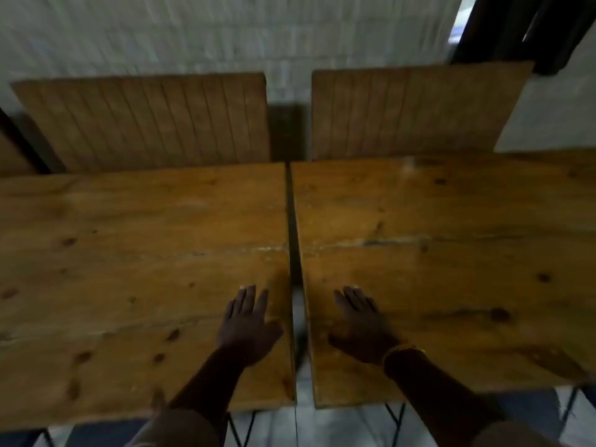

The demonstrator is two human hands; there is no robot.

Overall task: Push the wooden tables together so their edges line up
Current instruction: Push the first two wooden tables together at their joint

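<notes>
Two wooden tables stand side by side in front of me. The left table [129, 269] and the right table [451, 253] are split by a narrow gap, tight at the far end and wider toward me. My left hand [246, 327] lies flat, palm down, on the left table near its inner edge. Palm down on the right table, close to the gap, rests my right hand [361, 327], with a yellow band at the wrist. Neither hand holds anything.
Two slatted wooden bench backs [154, 121] [412, 111] stand against a white brick wall behind the tables. Thin black metal table legs [395, 417] show below the near edges, over a pale and blue floor. A dark frame [503, 27] is at top right.
</notes>
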